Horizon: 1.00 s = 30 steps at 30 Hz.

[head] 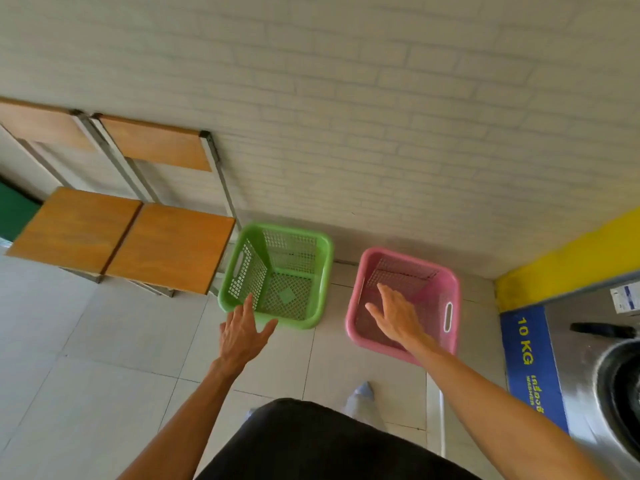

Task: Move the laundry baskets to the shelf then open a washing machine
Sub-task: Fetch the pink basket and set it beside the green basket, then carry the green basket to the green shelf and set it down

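Both hands reached down, empty, toward two baskets on the floor by the wall.

The left hand (242,332), fingers spread, hovered at the green basket (304,320); the right hand (394,315), likewise open, over the pink basket (450,306). Perforated plastic, apparently empty (likely light, stiff): rims or side slots looked best to hold.

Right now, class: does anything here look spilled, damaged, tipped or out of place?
Nothing stands out. The green basket and pink basket both sit upright and empty on the tiled floor by the wall, apart from each other. The left hand and right hand reach toward them, open.
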Available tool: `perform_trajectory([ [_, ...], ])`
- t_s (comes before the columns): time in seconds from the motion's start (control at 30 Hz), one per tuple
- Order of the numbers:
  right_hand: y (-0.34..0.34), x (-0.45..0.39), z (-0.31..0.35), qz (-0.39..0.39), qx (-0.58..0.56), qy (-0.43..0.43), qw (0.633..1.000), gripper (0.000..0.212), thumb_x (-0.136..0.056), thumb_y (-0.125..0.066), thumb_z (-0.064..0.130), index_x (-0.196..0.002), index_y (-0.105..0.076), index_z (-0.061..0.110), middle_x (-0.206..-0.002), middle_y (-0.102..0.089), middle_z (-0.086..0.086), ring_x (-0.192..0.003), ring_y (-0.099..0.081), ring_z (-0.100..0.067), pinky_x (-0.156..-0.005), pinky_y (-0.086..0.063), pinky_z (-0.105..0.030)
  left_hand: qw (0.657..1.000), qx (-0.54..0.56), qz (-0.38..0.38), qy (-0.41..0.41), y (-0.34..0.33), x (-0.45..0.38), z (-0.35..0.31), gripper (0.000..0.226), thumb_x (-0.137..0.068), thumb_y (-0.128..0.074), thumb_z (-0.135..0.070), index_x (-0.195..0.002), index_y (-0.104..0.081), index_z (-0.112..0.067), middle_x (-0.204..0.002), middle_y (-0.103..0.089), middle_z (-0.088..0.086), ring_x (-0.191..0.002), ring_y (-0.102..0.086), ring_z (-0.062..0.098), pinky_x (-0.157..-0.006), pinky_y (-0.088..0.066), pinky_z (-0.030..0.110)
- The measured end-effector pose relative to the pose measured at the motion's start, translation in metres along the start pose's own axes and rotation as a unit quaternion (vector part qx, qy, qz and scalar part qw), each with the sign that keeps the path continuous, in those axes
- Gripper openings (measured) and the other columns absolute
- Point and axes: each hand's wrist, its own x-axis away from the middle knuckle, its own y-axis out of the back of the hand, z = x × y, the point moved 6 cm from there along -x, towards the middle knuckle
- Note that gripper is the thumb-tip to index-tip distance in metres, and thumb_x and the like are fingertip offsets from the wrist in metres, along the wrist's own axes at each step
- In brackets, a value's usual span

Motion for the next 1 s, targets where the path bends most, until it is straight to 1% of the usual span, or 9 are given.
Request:
perform_trajectory([
  [0.1,-0.013,0.003,0.046,0.003,0.002,0.003,1.0,0.064,-0.1,-0.043,0.052,-0.147,-0.04,0.009,-0.144,-0.053,-0.011,-0.13,-0.051,-0.032,-0.102,-0.044,-0.05,1.0,-0.003,-0.003,-0.005,0.035,-0.004,0.044,0.089,-0.087,-0.059,-0.06,-0.155,-0.023,-0.014,-0.14,-0.051,0.017,-0.124,-0.05,0.036,-0.101,-0.04,0.054],
  [0.2,-0.029,0.006,0.086,0.01,-0.004,-0.016,1.0,0.076,-0.094,-0.029,0.066,-0.145,-0.04,0.011,-0.144,-0.053,-0.011,-0.13,-0.051,-0.032,-0.099,-0.043,-0.052,1.0,-0.008,-0.008,-0.015,0.064,-0.012,0.08,0.088,-0.087,-0.06,-0.059,-0.154,-0.026,-0.013,-0.139,-0.051,0.018,-0.125,-0.05,0.037,-0.1,-0.04,0.054],
  [0.23,-0.036,0.006,0.097,0.012,-0.003,-0.019,1.0,0.077,-0.094,-0.027,0.067,-0.147,-0.038,0.012,-0.146,-0.05,-0.012,-0.132,-0.049,-0.031,-0.1,-0.043,-0.053,1.0,-0.013,-0.005,-0.02,0.071,-0.015,0.091,0.088,-0.087,-0.06,-0.06,-0.154,-0.025,-0.014,-0.141,-0.05,0.018,-0.127,-0.049,0.038,-0.101,-0.039,0.055],
  [0.3,-0.047,0.009,0.117,0.016,-0.002,-0.029,0.999,0.073,-0.098,-0.033,0.062,-0.152,-0.034,0.012,-0.153,-0.044,-0.011,-0.138,-0.044,-0.03,-0.103,-0.042,-0.054,0.999,-0.028,0.009,-0.027,0.079,-0.022,0.109,0.09,-0.087,-0.059,-0.062,-0.155,-0.023,-0.015,-0.143,-0.049,0.017,-0.129,-0.047,0.037,-0.102,-0.039,0.054],
  [0.4,-0.057,0.014,0.138,0.025,-0.008,-0.039,0.999,0.073,-0.098,-0.034,0.061,-0.153,-0.033,0.012,-0.154,-0.042,-0.012,-0.14,-0.043,-0.029,-0.105,-0.041,-0.057,0.998,-0.034,0.028,-0.039,0.087,-0.032,0.122,0.089,-0.087,-0.061,-0.06,-0.154,-0.025,-0.014,-0.142,-0.048,0.015,-0.129,-0.046,0.037,-0.101,-0.04,0.054],
  [0.63,-0.068,-0.003,0.138,0.034,-0.028,-0.076,0.996,0.072,-0.099,-0.034,0.06,-0.152,-0.034,0.011,-0.156,-0.039,-0.01,-0.141,-0.042,-0.029,-0.105,-0.041,-0.058,0.994,-0.049,0.072,-0.065,0.084,-0.072,0.115,0.086,-0.086,-0.06,-0.06,-0.151,-0.027,-0.014,-0.138,-0.047,0.014,-0.126,-0.044,0.034,-0.099,-0.043,0.051],
  [0.87,-0.084,-0.059,0.133,0.061,-0.048,-0.087,0.993,0.071,-0.1,-0.038,0.057,-0.151,-0.034,0.009,-0.156,-0.039,-0.014,-0.139,-0.045,-0.031,-0.106,-0.041,-0.053,0.989,-0.07,0.113,-0.07,0.069,-0.134,0.107,0.093,-0.084,-0.056,-0.066,-0.154,-0.021,-0.015,-0.154,-0.035,0.014,-0.139,-0.036,0.036,-0.107,-0.04,0.055],
  [0.93,-0.088,-0.084,0.137,0.069,-0.058,-0.084,0.992,0.069,-0.1,-0.041,0.054,-0.151,-0.034,0.008,-0.155,-0.04,-0.015,-0.14,-0.043,-0.032,-0.107,-0.041,-0.051,0.988,-0.066,0.123,-0.06,0.062,-0.157,0.107,0.094,-0.082,-0.055,-0.068,-0.153,-0.023,-0.016,-0.155,-0.034,0.013,-0.139,-0.037,0.037,-0.106,-0.041,0.056],
  [1.0,-0.095,-0.111,0.139,0.076,-0.066,-0.079,0.992,0.067,-0.101,-0.041,0.053,-0.151,-0.033,0.009,-0.156,-0.038,-0.016,-0.141,-0.041,-0.032,-0.108,-0.04,-0.051,0.988,-0.062,0.132,-0.049,0.05,-0.182,0.108,0.098,-0.077,-0.047,-0.075,-0.152,-0.021,-0.018,-0.155,-0.035,0.013,-0.138,-0.038,0.037,-0.105,-0.041,0.057],
])
